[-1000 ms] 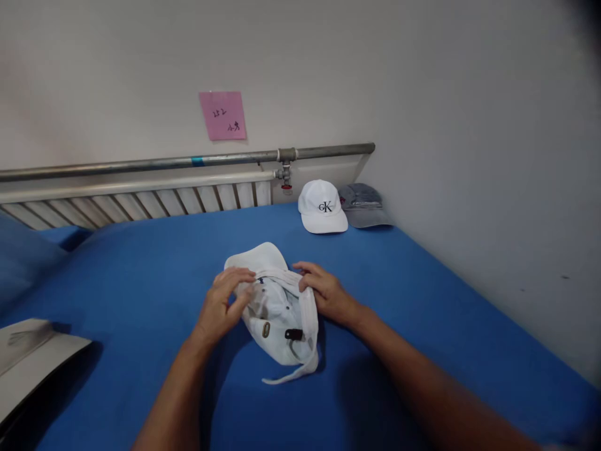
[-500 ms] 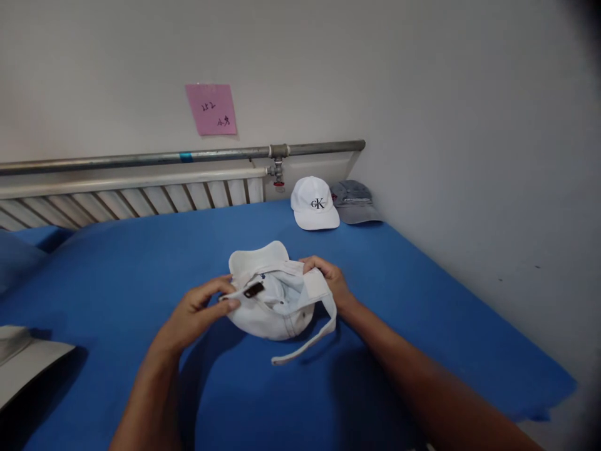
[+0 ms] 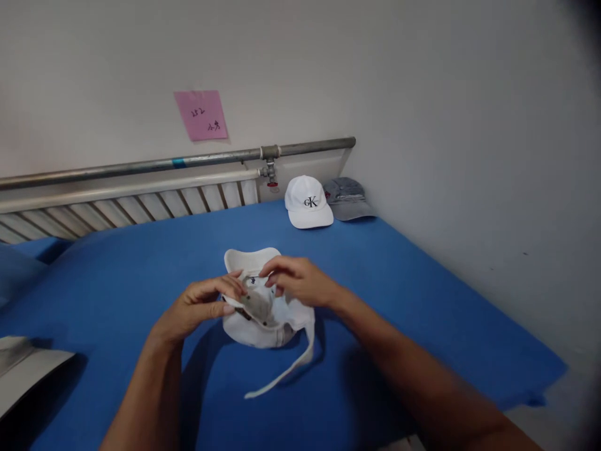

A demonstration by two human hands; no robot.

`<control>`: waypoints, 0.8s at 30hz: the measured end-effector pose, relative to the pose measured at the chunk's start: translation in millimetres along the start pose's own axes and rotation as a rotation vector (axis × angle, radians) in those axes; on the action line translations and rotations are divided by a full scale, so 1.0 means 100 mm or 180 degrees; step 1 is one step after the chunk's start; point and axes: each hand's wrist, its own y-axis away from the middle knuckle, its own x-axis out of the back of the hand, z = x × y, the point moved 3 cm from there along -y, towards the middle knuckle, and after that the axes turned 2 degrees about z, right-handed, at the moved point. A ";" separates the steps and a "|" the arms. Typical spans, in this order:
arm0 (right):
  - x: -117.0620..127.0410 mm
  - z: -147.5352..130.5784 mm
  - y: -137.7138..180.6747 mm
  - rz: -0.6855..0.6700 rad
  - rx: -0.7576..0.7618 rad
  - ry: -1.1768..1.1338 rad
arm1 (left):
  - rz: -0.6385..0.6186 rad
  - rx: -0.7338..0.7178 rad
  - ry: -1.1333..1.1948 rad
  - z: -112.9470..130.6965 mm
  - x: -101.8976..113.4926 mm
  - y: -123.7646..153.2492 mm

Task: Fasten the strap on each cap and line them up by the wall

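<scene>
Pointing brim away: upturned cap (image 3: 260, 307)
Left hand (image 3: 200, 304): pinching rim
Right hand (image 3: 300, 282): hovering half-curled, grip unclear
Beyond: lettered cap (image 3: 307, 203) resting

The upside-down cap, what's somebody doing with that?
A person has the cap open side up on the blue cover. The left hand pinches its edge. The right hand is over the opening, fingers bent; whether they touch the inside is hard to tell. A loose strap trails out toward the person. Farther back, a white cap and a grey cap sit side by side.
</scene>
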 end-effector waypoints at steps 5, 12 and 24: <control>-0.38 0.24 0.03 -0.1104 0.0227 0.0985 | -0.0342 0.0201 -0.0301 0.16 -0.21 -0.36; 0.18 0.09 0.22 0.0367 0.0158 -0.0151 | 0.0349 0.0718 -0.0162 0.02 -0.02 -0.36; -0.54 -0.51 0.69 -0.1489 0.2010 0.1602 | 0.1063 0.1326 0.0999 -0.41 0.16 0.02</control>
